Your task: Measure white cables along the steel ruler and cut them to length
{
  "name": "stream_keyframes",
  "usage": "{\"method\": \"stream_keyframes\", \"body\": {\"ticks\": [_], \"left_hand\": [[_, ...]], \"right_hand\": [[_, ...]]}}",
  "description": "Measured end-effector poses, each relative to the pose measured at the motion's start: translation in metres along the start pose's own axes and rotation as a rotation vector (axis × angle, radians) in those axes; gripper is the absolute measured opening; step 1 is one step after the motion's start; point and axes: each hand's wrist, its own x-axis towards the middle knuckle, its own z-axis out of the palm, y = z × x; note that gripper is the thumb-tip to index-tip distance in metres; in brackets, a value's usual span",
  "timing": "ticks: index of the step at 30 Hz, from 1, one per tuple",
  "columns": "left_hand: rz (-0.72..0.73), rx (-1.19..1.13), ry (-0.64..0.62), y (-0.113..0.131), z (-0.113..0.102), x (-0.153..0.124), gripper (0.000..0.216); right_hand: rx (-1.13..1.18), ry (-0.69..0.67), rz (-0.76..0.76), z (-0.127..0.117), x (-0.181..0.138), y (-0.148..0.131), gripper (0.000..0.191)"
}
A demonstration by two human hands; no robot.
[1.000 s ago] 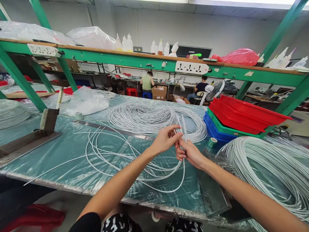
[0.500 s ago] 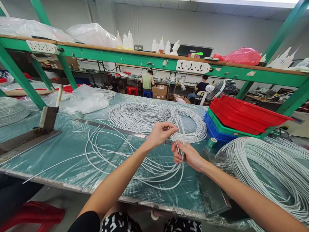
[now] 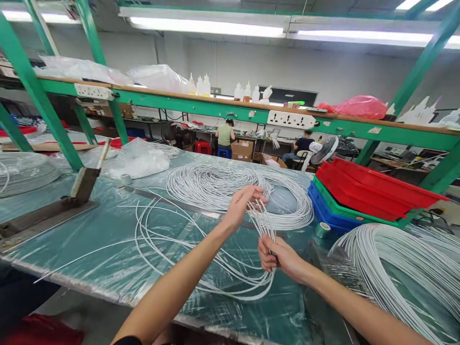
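My right hand (image 3: 278, 256) is closed around a bundle of thin white cables (image 3: 201, 258), gripping them low over the green plastic-covered table (image 3: 108, 230). The cable ends stick up from that fist. My left hand (image 3: 244, 203) is above it, fingers curled at the tips of those ends. From my right hand the cables loop down and left in wide curves across the table. A large coil of white cable (image 3: 230, 187) lies just behind both hands.
A second white coil (image 3: 398, 268) lies at the right. Stacked red, green and blue trays (image 3: 362, 196) and a green tape roll (image 3: 322, 230) sit behind it. A metal cutter (image 3: 81, 189) stands at left. Two people sit at a far bench.
My right hand has slid down the bundle toward the table while my left hand stayed at the cable ends. The head camera has tilted upward, showing the ceiling lights.
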Motion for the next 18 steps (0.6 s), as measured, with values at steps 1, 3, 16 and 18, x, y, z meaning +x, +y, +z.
{"method": "stream_keyframes", "body": {"ticks": [1,3,16,18], "left_hand": [[-0.06,-0.106,0.004,0.001,0.002,0.001,0.052],[-0.162,-0.306,0.068,0.002,0.008,0.002,0.051],[-0.212,-0.522,-0.128,-0.003,0.041,0.001,0.052],[-0.126,-0.437,-0.131,-0.004,0.044,-0.001,0.048]], "right_hand": [[0.0,0.004,0.001,0.0,0.0,0.0,0.052],[-0.008,0.015,-0.014,0.001,0.001,-0.002,0.053],[-0.042,0.036,-0.04,0.005,-0.001,-0.008,0.06],[-0.03,0.155,-0.059,0.006,-0.001,-0.015,0.06]]}}
